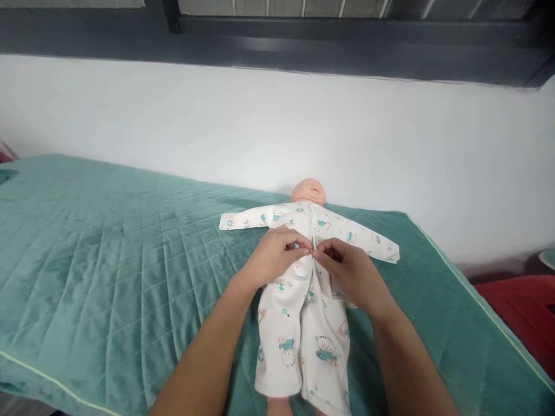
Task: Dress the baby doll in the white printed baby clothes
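A baby doll (309, 189) lies on its back, its head toward the wall. It wears a white long-sleeved top (347, 227) printed with small teal and pink figures, and matching trousers (281, 341). The sleeves spread out to both sides. Over the doll's middle, my left hand (280, 251) pinches one front edge of the top between thumb and fingertips. Close beside it, my right hand (347, 268) pinches the facing edge, fingertips nearly touching those of the left. Any fastener between the fingertips is too small to make out. The doll's feet are cut off by the lower frame edge.
A green quilted cover (130, 260) with pale piping lies under the doll. Behind it rises a white wall (217, 127) below a dark window frame (325, 49). Something red (524, 306) sits beyond the cover's right edge.
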Available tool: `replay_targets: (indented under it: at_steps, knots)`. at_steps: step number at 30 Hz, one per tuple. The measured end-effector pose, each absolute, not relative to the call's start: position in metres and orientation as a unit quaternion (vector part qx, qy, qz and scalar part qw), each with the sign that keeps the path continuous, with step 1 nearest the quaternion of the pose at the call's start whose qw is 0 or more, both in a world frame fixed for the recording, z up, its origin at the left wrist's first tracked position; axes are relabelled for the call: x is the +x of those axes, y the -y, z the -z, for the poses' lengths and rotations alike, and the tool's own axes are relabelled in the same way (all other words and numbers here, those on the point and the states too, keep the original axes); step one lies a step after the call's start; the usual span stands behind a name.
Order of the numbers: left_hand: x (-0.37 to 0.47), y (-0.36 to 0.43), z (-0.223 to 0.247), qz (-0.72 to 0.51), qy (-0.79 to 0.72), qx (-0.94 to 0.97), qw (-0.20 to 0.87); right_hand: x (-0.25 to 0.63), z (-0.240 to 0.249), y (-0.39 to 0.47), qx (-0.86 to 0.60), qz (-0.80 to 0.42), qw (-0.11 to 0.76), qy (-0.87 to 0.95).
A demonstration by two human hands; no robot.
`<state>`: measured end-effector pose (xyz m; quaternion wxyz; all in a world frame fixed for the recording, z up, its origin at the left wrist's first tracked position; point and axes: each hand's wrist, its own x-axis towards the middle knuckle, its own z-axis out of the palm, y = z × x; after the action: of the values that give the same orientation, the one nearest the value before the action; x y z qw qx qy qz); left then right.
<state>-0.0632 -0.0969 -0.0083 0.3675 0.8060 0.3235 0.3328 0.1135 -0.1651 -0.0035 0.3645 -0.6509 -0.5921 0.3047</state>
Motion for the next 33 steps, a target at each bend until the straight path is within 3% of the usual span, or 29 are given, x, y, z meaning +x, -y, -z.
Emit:
replay_targets:
  at_steps: [7, 10, 23, 33]
  knots:
    - [-0.061, 0.101, 0.008, -0.362, -0.307, 0.741, 0.475, 0.116, 0.02, 0.159, -0.564, -0.405, 0.521, 0.498]
    - [-0.06, 0.101, 0.006, -0.365, -0.311, 0.724, 0.496, 0.114, 0.025, 0.156, -0.556, -0.406, 0.548, 0.475]
    - [-0.057, 0.101, 0.007, -0.357, -0.346, 0.711, 0.497, 0.113, 0.027, 0.154, -0.544, -0.426, 0.559, 0.459]
    - [-0.057, 0.1, 0.008, -0.361, -0.356, 0.704, 0.497, 0.114, 0.023, 0.156, -0.581, -0.371, 0.502, 0.521]
